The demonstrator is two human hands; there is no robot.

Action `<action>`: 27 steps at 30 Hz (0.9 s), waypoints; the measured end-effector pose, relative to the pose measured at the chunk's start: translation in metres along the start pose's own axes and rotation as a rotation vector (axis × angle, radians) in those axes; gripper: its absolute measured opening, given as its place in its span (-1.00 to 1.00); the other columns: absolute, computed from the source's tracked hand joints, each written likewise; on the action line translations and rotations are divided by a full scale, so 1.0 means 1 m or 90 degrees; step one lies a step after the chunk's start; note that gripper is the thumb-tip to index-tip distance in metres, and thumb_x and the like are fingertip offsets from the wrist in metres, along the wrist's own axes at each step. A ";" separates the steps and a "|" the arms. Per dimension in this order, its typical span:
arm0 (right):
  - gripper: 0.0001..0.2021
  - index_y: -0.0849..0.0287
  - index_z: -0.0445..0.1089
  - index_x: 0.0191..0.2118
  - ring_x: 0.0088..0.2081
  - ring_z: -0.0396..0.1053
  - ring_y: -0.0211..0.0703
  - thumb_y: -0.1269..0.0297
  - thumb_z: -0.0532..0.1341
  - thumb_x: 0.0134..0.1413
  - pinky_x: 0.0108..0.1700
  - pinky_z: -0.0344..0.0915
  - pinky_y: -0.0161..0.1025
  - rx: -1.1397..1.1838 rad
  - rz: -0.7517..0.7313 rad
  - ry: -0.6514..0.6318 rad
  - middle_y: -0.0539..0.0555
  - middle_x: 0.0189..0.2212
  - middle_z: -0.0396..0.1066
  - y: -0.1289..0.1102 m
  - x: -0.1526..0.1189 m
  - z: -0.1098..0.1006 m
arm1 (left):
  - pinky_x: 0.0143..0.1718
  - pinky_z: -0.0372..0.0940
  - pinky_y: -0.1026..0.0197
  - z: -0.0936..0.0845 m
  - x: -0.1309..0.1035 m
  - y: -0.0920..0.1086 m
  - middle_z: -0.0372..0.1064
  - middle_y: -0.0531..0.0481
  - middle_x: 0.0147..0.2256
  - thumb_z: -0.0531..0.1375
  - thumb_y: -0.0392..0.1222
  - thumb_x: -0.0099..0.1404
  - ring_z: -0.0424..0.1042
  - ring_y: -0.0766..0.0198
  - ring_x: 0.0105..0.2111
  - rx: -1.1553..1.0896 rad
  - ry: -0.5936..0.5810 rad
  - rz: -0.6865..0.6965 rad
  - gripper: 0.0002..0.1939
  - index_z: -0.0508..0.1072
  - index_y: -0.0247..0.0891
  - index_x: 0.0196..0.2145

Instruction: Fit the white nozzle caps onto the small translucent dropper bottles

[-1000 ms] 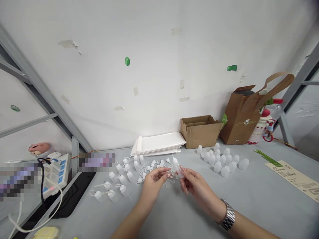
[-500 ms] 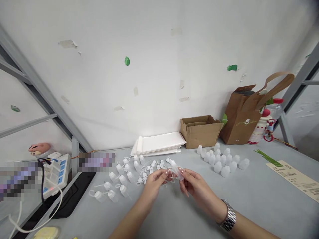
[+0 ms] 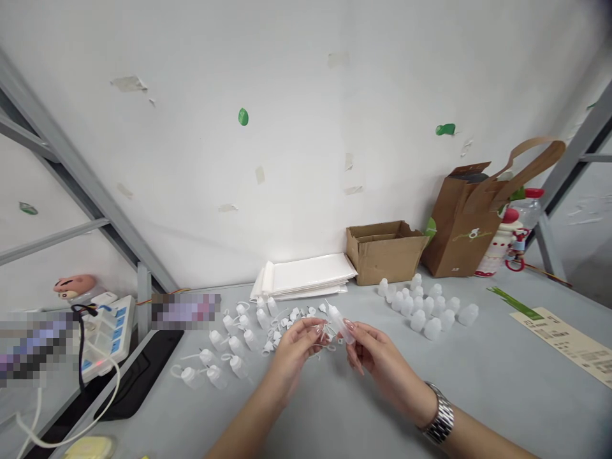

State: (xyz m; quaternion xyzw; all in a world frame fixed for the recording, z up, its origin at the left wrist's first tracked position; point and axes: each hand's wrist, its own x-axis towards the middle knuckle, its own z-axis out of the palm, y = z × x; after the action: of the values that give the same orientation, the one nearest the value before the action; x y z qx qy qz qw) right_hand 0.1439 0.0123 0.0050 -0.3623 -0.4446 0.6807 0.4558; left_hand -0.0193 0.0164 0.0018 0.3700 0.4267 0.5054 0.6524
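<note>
My right hand (image 3: 370, 347) is closed around a small translucent squeeze bottle (image 3: 340, 324), tilted, with a thin needle tip at its upper end. To its left, my left hand (image 3: 300, 344) pinches a small white strap cap (image 3: 327, 331), mostly hidden by the fingers. A gap separates the fingertips of the two hands. Just behind my left hand lies a pile of loose white caps (image 3: 289, 319) with ring straps. Farther left stand several capped bottles (image 3: 235, 346), their straps sticking out. On the right stand several uncapped translucent bottles (image 3: 433, 328) in a group.
White plastic bags (image 3: 306, 275) lie stacked by the wall beside an open cardboard box (image 3: 389, 258). A brown paper bag (image 3: 461, 229) stands right of it. A power strip (image 3: 112, 331) with cables and a black mat (image 3: 143, 376) are on the left; a printed card (image 3: 567, 341) lies on the right.
My left hand has drawn slightly left and up, away from the bottle's tip. The bottle has shifted slightly right in my right hand. The other things have stayed put.
</note>
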 end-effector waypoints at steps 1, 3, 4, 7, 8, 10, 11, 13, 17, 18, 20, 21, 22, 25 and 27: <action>-0.62 0.18 0.21 -0.55 -0.65 0.02 -0.36 -0.03 0.16 0.03 -0.51 0.01 -0.33 0.001 -0.001 0.003 -0.11 -0.74 0.17 0.000 0.000 0.000 | -0.26 0.21 0.26 0.000 0.000 0.001 0.47 0.00 -0.44 0.30 -0.13 0.04 0.40 0.30 -0.39 -0.013 -0.008 -0.006 -0.77 0.50 -0.28 -0.34; -0.61 0.17 0.19 -0.57 -0.65 0.02 -0.36 -0.04 0.16 0.03 -0.51 0.00 -0.33 0.003 -0.003 0.009 -0.11 -0.74 0.16 0.000 0.000 -0.001 | -0.24 0.22 0.25 -0.001 -0.001 0.001 0.45 0.00 -0.45 0.28 -0.14 0.08 0.39 0.30 -0.39 -0.031 -0.026 -0.014 -0.79 0.51 -0.29 -0.33; -0.61 0.17 0.18 -0.57 -0.65 0.02 -0.36 -0.05 0.16 0.02 -0.52 -0.01 -0.33 0.004 -0.003 0.012 -0.11 -0.74 0.17 0.000 0.001 -0.001 | -0.23 0.23 0.24 -0.001 -0.001 0.002 0.45 0.00 -0.46 0.27 -0.15 0.09 0.39 0.30 -0.39 -0.041 -0.034 -0.018 -0.80 0.51 -0.30 -0.32; -0.60 0.18 0.18 -0.58 -0.66 0.02 -0.37 -0.05 0.17 0.01 -0.53 -0.03 -0.33 0.007 0.000 0.018 -0.11 -0.74 0.18 0.001 0.001 -0.001 | -0.20 0.26 0.18 -0.001 -0.001 0.001 0.44 -0.02 -0.47 0.27 -0.18 0.09 0.42 0.29 -0.41 -0.082 -0.049 -0.026 -0.79 0.51 -0.31 -0.30; -0.60 0.18 0.18 -0.58 -0.66 0.03 -0.37 -0.05 0.17 0.02 -0.53 -0.02 -0.33 0.008 0.001 0.019 -0.11 -0.74 0.18 0.001 0.001 -0.001 | -0.18 0.26 0.17 -0.001 -0.001 0.001 0.45 -0.03 -0.47 0.27 -0.19 0.09 0.43 0.28 -0.41 -0.096 -0.052 -0.025 -0.79 0.50 -0.32 -0.30; -0.60 0.19 0.20 -0.58 -0.66 0.03 -0.38 -0.03 0.17 0.03 -0.53 -0.01 -0.34 0.007 0.000 0.019 -0.11 -0.74 0.18 0.001 0.001 -0.001 | -0.17 0.27 0.16 -0.001 0.000 0.001 0.44 -0.03 -0.47 0.27 -0.21 0.10 0.43 0.28 -0.41 -0.110 -0.053 -0.017 -0.80 0.50 -0.33 -0.30; -0.61 0.19 0.20 -0.58 -0.66 0.03 -0.38 -0.03 0.17 0.04 -0.52 0.00 -0.34 0.005 0.000 0.018 -0.11 -0.74 0.18 0.001 0.000 -0.001 | -0.17 0.27 0.17 -0.001 0.000 0.001 0.44 -0.03 -0.47 0.27 -0.21 0.10 0.43 0.29 -0.41 -0.113 -0.051 -0.014 -0.81 0.50 -0.34 -0.31; -0.61 0.19 0.19 -0.59 -0.66 0.03 -0.38 -0.02 0.17 0.03 -0.52 0.00 -0.34 0.006 0.002 0.016 -0.11 -0.74 0.17 0.001 0.000 -0.001 | -0.19 0.28 0.19 -0.002 0.000 0.002 0.43 -0.02 -0.49 0.27 -0.22 0.10 0.43 0.30 -0.42 -0.117 -0.044 -0.010 -0.83 0.50 -0.34 -0.33; -0.60 0.18 0.18 -0.59 -0.66 0.02 -0.38 -0.04 0.19 0.00 -0.54 0.00 -0.34 0.009 0.009 0.018 -0.12 -0.74 0.17 0.000 0.001 0.000 | -0.21 0.28 0.21 -0.001 -0.001 0.002 0.42 -0.02 -0.51 0.28 -0.21 0.08 0.42 0.31 -0.43 -0.124 -0.036 -0.005 -0.83 0.51 -0.35 -0.36; -0.60 0.18 0.18 -0.59 -0.66 0.02 -0.37 -0.04 0.19 0.00 -0.54 -0.01 -0.34 0.008 0.008 0.020 -0.12 -0.74 0.17 0.001 0.001 0.000 | -0.21 0.28 0.21 -0.001 -0.001 0.002 0.43 -0.02 -0.50 0.28 -0.20 0.08 0.42 0.31 -0.43 -0.124 -0.036 -0.003 -0.83 0.51 -0.35 -0.36; -0.61 0.18 0.19 -0.58 -0.66 0.02 -0.37 -0.04 0.18 0.01 -0.53 -0.01 -0.34 0.007 0.006 0.022 -0.12 -0.74 0.16 0.001 0.001 0.000 | -0.21 0.28 0.21 -0.001 -0.001 0.002 0.43 -0.02 -0.50 0.28 -0.19 0.08 0.41 0.31 -0.42 -0.124 -0.035 0.000 -0.83 0.52 -0.34 -0.36; -0.61 0.18 0.19 -0.58 -0.66 0.02 -0.37 -0.04 0.18 0.01 -0.52 0.00 -0.33 0.005 0.003 0.022 -0.12 -0.74 0.16 0.001 0.001 0.000 | -0.21 0.27 0.22 0.000 0.000 0.003 0.43 -0.01 -0.50 0.29 -0.19 0.07 0.41 0.32 -0.42 -0.122 -0.035 0.003 -0.83 0.52 -0.34 -0.36; -0.61 0.18 0.20 -0.58 -0.65 0.02 -0.36 -0.04 0.17 0.02 -0.52 0.00 -0.33 0.004 0.001 0.020 -0.11 -0.74 0.16 0.001 0.001 0.000 | -0.20 0.27 0.22 0.000 0.000 0.003 0.42 0.00 -0.50 0.30 -0.19 0.06 0.40 0.32 -0.42 -0.117 -0.032 0.006 -0.83 0.52 -0.33 -0.37; -0.61 0.18 0.22 -0.56 -0.65 0.01 -0.35 -0.05 0.17 0.02 -0.51 0.00 -0.32 0.000 0.001 0.017 -0.11 -0.74 0.15 0.000 0.000 0.000 | -0.17 0.25 0.22 0.001 -0.001 0.003 0.43 0.02 -0.46 0.34 -0.20 -0.01 0.39 0.35 -0.41 -0.096 -0.006 0.019 -0.83 0.53 -0.30 -0.41; -0.61 0.18 0.23 -0.56 -0.64 0.01 -0.34 -0.05 0.17 0.02 -0.51 0.00 -0.32 -0.002 0.003 0.020 -0.11 -0.74 0.15 0.000 -0.001 0.000 | -0.16 0.24 0.22 0.000 -0.001 0.004 0.44 0.02 -0.42 0.36 -0.21 -0.04 0.38 0.35 -0.40 -0.084 0.018 0.034 -0.83 0.52 -0.29 -0.43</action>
State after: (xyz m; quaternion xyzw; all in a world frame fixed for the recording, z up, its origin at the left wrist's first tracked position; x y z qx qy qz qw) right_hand 0.1440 0.0116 0.0048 -0.3750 -0.4375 0.6753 0.4604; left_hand -0.0202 0.0164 0.0053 0.3304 0.3918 0.5548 0.6554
